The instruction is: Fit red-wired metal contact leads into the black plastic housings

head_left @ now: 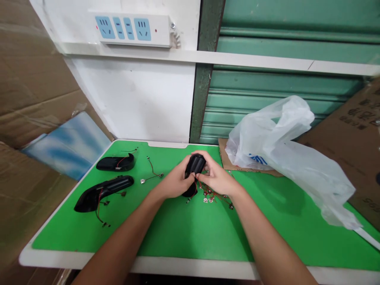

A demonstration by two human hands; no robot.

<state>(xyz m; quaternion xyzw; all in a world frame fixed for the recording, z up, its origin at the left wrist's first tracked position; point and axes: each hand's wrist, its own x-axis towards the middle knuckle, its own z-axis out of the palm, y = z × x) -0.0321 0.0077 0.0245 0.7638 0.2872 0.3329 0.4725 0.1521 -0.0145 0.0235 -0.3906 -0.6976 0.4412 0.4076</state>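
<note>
Both my hands meet over the middle of the green table top [178,229] around a black plastic housing [196,163] with thin red wires hanging from it. My left hand [175,181] wraps its fingers round the housing's left side. My right hand [216,176] grips it from the right, fingers curled over the top. Below the housing lie small wired metal contacts [209,197] on the table.
Two more black housings [115,162] [102,192] with red wires lie at the left. A loose wire with contacts [151,174] sits between. A clear plastic bag [285,154] on cardboard fills the right. Cardboard boxes flank both sides; a power strip [130,29] hangs on the wall.
</note>
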